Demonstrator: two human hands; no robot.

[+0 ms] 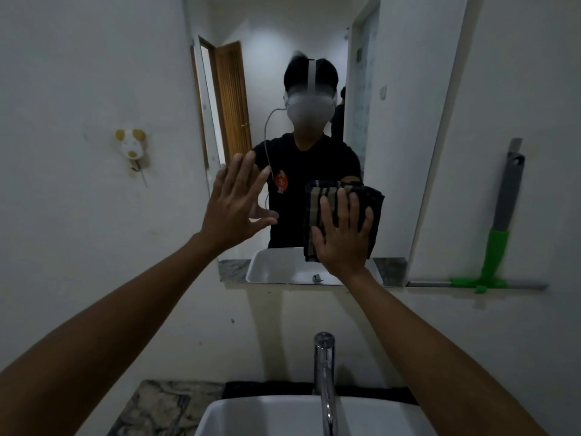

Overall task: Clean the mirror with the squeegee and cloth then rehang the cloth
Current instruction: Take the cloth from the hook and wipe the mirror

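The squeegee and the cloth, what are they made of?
The squeegee by the wall looks like plastic: a smooth grey handle and a bright green neck. Its long blade strip is too blurry to tell. The cloth under the right hand looks like soft woven fabric, dark with tan stripes, folded and creased.

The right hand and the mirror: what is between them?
The folded cloth, pressed flat under the right hand against the mirror, in the head view.
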